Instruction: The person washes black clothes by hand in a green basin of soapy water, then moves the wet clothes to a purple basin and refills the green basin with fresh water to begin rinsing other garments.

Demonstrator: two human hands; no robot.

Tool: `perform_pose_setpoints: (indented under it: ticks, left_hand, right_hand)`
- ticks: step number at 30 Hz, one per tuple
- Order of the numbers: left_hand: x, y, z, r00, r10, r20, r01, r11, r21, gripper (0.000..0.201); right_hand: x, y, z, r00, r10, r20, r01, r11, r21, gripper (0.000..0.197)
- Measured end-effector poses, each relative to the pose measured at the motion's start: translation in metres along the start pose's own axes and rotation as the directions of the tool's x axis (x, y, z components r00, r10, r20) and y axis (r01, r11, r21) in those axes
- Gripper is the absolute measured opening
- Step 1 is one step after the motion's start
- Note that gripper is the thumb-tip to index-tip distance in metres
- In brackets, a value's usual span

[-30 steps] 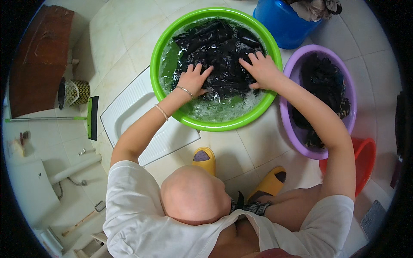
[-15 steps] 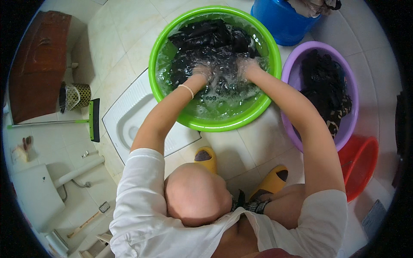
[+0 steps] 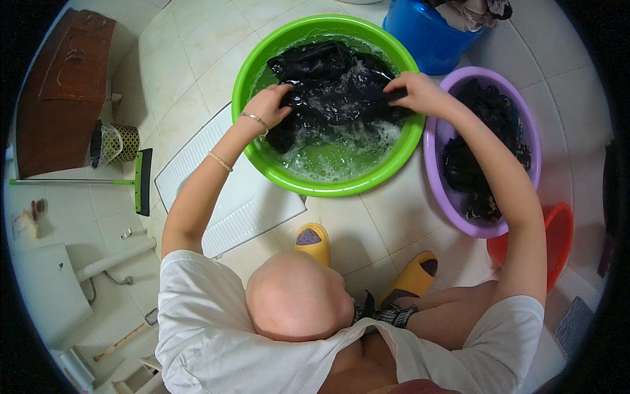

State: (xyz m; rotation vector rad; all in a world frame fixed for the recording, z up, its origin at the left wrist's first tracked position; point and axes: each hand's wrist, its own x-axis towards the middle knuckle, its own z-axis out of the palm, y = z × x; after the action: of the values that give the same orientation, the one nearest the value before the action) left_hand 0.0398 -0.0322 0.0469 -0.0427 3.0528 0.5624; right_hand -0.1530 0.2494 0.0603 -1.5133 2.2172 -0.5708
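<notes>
A wet black garment (image 3: 341, 85) lies bunched in the sudsy water of a green basin (image 3: 328, 189). My left hand (image 3: 269, 106) pinches the garment's left side, above the water near the basin's left wall. On the opposite side, my right hand (image 3: 418, 94) has its thumb and fingers closed on the garment's right edge, close to the right rim. Between the hands the dark cloth spreads out, partly under water, with foam around its lower edge. What kind of garment it is cannot be made out.
A purple basin (image 3: 434, 177) of dark clothes (image 3: 482, 118) stands under my right forearm, beside a red basin (image 3: 559, 243). Behind is a blue bucket (image 3: 423, 39) holding cloth. A white squat toilet (image 3: 252, 220) lies left of the green basin; farther left are a floor squeegee (image 3: 142, 184) and wastebasket (image 3: 125, 143).
Both hands have come up out of the water and moved apart, toward opposite sides of the green basin. The black garment is now spread between them, and the splashing has eased.
</notes>
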Motion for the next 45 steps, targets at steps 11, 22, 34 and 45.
perform_pose_setpoints:
  ticks: [11, 22, 34, 45]
  left_hand:
    - [0.02, 0.023, 0.052, 0.923, -0.361, 0.134, 0.384, 0.891, -0.241, 0.071]
    - [0.051, -0.025, 0.151, 0.936, -0.114, 0.333, 0.132, 0.991, -0.033, 0.044]
    - [0.064, 0.019, 0.113, 0.838, -0.391, 0.38, 0.35, 0.92, 0.176, 0.028]
    - [0.037, 0.091, -0.043, 0.983, -0.176, -0.06, 0.093, 0.748, -0.658, 0.058]
  right_hand:
    - [0.037, -0.007, 0.047, 0.999, -0.041, 0.009, 0.041, 0.998, -0.038, 0.032]
    - [0.095, -0.014, 0.119, 0.953, 0.131, 0.273, -0.089, 0.983, -0.162, 0.032]
    - [0.078, -0.014, 0.104, 0.968, 0.247, 0.038, -0.22, 0.914, -0.341, 0.03]
    - [0.055, -0.05, -0.045, 0.941, -0.002, -0.339, 0.02, 0.999, 0.048, 0.032]
